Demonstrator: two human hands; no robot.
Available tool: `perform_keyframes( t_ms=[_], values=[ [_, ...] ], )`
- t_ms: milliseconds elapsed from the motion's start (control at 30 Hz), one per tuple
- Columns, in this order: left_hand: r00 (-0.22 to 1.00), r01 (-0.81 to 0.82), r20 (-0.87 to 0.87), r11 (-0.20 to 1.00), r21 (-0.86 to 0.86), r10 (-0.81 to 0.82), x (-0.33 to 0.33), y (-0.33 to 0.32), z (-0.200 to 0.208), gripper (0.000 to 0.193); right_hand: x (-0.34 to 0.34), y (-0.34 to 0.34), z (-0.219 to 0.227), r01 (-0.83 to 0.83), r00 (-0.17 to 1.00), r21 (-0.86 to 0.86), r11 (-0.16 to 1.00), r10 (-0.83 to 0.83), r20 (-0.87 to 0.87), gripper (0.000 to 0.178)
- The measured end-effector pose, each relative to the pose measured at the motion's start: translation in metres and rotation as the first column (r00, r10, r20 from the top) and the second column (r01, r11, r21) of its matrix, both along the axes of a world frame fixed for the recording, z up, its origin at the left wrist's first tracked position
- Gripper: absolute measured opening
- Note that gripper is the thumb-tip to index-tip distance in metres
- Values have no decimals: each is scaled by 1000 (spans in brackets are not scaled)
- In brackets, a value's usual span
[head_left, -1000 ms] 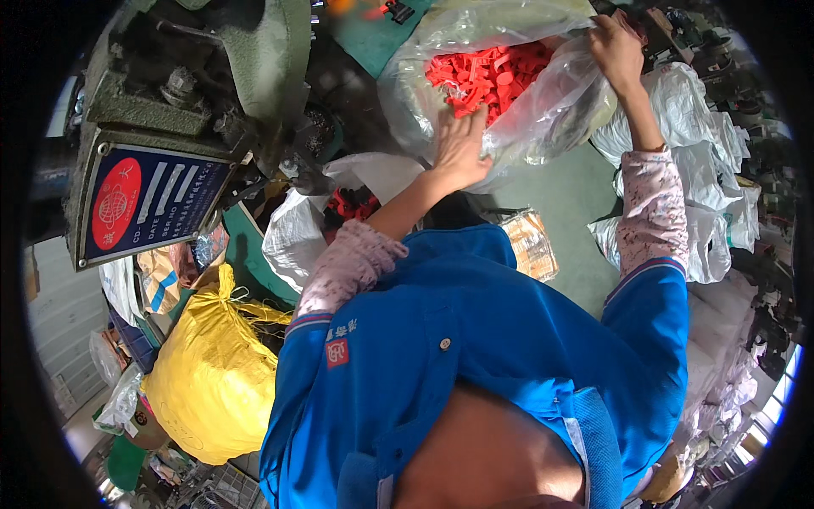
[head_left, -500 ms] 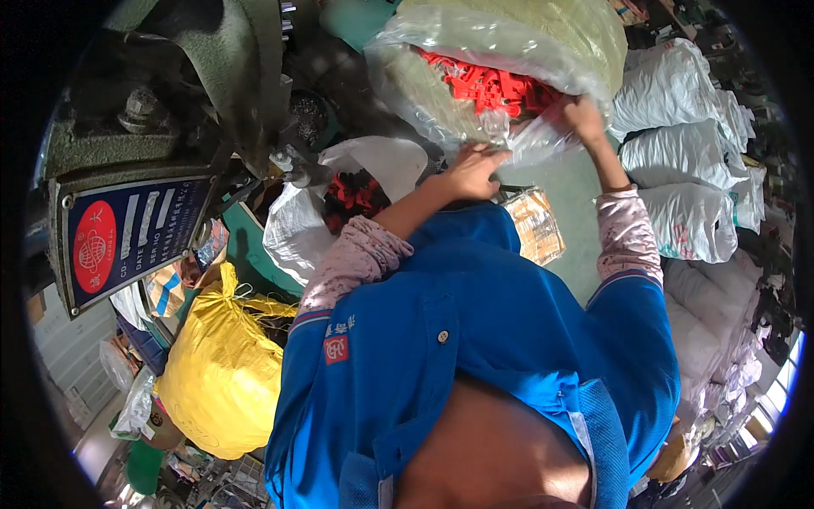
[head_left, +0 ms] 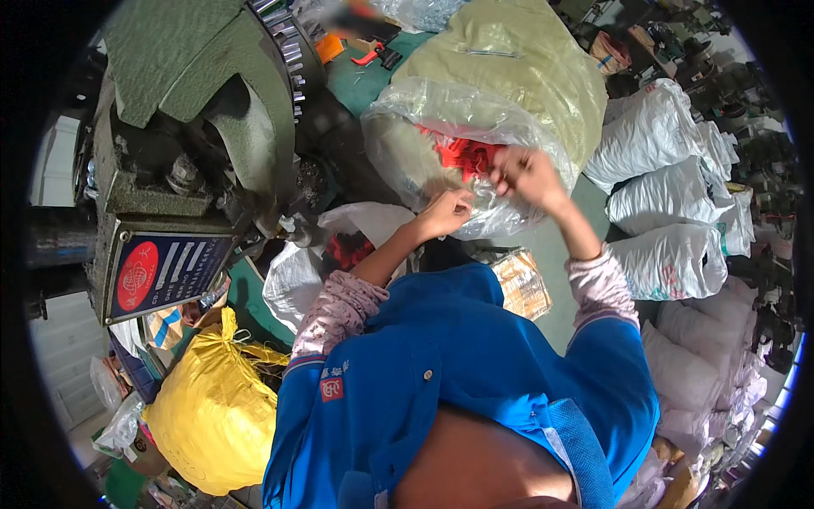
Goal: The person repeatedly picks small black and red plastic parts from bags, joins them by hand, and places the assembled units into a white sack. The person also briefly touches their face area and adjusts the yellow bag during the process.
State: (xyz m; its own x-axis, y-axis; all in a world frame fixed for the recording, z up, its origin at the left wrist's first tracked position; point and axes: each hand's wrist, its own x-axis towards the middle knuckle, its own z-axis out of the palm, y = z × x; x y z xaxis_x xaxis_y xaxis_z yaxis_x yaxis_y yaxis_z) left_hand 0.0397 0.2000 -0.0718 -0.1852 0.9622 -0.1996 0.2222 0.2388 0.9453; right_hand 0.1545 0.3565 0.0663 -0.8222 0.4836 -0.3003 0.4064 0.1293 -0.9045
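Note:
A large clear plastic bag liner (head_left: pixel 398 119) inside a pale green woven sack (head_left: pixel 543 59) lies open towards me, with red plastic pieces (head_left: pixel 466 157) showing in its mouth. At the lower rim of this bag, my left hand (head_left: pixel 444 214) is closed, its fingers curled on the plastic. My right hand (head_left: pixel 530 180) is raised in front of the opening, right beside the red pieces. Motion smears its bent fingers, so whether anything is in them cannot be made out.
To the left stands a heavy green machine (head_left: pixel 178 85) with a nameplate (head_left: pixel 165 271). Below the sack is a white bag (head_left: pixel 292 284) holding dark and red pieces. A yellow sack (head_left: pixel 216 399) sits lower left; white sacks (head_left: pixel 666 263) are stacked right. A cardboard box (head_left: pixel 521 284) lies near my body.
My right hand has left the bag's right rim and moved left and down, in front of the red pieces. My left hand has shifted left and curled its fingers. The whole view has shifted too.

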Motion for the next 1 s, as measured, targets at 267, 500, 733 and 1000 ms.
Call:
perform_keyframes(
  t_ms=[267,500,733,1000],
  values=[
    [977,-213,5,977,20,213,8,-50,17,30,-163,199,-39,-132,981,934,332,176,76,23],
    [713,-696,-57,715,67,699,14,-112,13,25,-202,244,-102,-520,854,846,116,63,516,27],
    [494,-860,268,510,12,827,36,-139,-13,27,-226,297,-116,-485,873,873,39,71,482,34],
    [-45,-998,745,-54,-12,666,28,-191,-58,29,-89,-69,-63,-447,894,-378,811,405,-190,30]
  ],
)
